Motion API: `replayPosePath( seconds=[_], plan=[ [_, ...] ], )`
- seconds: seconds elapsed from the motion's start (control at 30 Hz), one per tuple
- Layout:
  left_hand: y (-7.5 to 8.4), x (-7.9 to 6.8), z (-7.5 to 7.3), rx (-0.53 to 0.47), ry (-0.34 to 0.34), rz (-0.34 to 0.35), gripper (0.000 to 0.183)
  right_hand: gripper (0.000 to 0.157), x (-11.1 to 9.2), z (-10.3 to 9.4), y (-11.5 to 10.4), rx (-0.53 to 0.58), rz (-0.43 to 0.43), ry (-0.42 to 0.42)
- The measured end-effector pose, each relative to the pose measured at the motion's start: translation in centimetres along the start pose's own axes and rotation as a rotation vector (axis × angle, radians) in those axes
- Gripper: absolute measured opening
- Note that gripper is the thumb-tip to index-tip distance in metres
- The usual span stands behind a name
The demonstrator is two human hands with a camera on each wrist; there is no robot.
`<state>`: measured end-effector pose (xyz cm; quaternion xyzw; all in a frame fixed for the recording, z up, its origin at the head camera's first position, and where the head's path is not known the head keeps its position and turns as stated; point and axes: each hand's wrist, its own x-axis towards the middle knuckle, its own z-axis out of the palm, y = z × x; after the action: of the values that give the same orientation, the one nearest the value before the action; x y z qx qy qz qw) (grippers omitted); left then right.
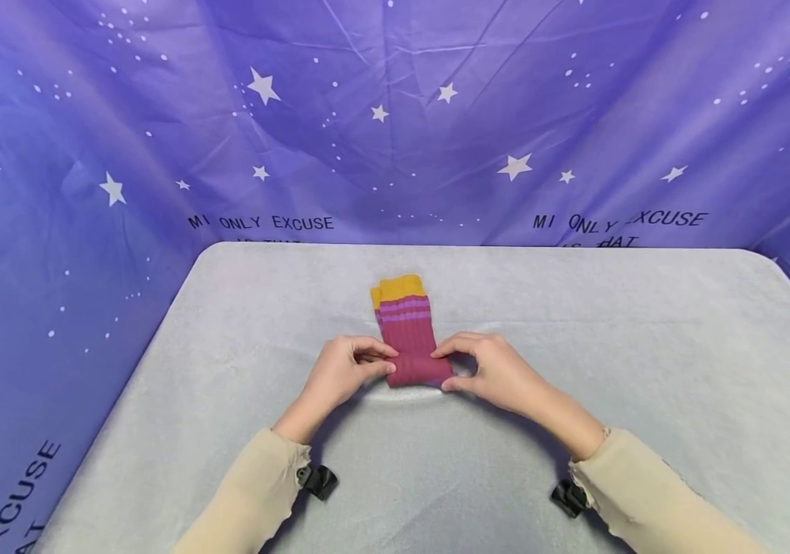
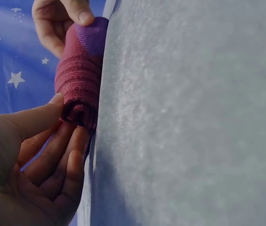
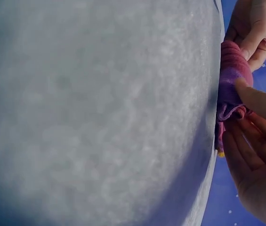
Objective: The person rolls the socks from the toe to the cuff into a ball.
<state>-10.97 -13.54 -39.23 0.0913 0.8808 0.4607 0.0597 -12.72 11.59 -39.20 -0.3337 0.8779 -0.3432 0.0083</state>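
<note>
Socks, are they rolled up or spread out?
Partly rolled: the socks are coiled at the near end, between left hand and right hand; their yellow cuffs lie unrolled.

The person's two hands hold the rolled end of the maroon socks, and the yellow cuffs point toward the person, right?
Not quite: the yellow cuffs point away from the person, as the head view shows. The left hand and right hand do hold the rolled end of the maroon socks.

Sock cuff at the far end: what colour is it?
Mustard yellow; the cuff shows best in the head view.
</note>
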Motion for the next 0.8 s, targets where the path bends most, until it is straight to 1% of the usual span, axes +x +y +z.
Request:
replayPosePath(
  seconds=[0.07,0.13,0.23,0.33,0.47,0.63,0.7,0.8],
  plan=[
    [0.1,-0.2,0.0,0.049,0.002,0.047,0.021,0.033,0.2,0.2,0.1,0.0,0.009,0.007],
    [0.3,-0.5,0.0,0.117,-0.002,0.09,0.027,0.03,0.3,0.3,0.0,0.022,0.032,0.008],
    [0.7,-0.8,0.1,0.235,-0.012,0.145,0.037,0.025,0.6,0.3,0.0,0.114,0.11,-0.003],
    [0.9,-0.8,0.3,0.277,-0.027,0.168,0.042,0.022,0.7,0.2,-0.2,0.214,0.19,-0.017],
    [0.7,-0.7,0.2,0.241,-0.016,0.183,0.043,0.021,0.9,0.1,-0.5,0.328,0.252,-0.03],
    [0.1,-0.9,-0.4,0.174,-0.007,0.196,0.038,0.02,1.0,0.3,-0.7,0.484,0.266,-0.037],
    [-0.2,-1.0,-0.5,0.14,-0.007,0.176,0.034,0.019,0.9,0.5,-0.6,0.507,0.258,-0.037],
    [-0.5,-0.9,-0.5,0.065,0.0,0.1,0.029,0.018,0.8,0.7,-0.6,0.497,0.258,-0.03]
  ],
)
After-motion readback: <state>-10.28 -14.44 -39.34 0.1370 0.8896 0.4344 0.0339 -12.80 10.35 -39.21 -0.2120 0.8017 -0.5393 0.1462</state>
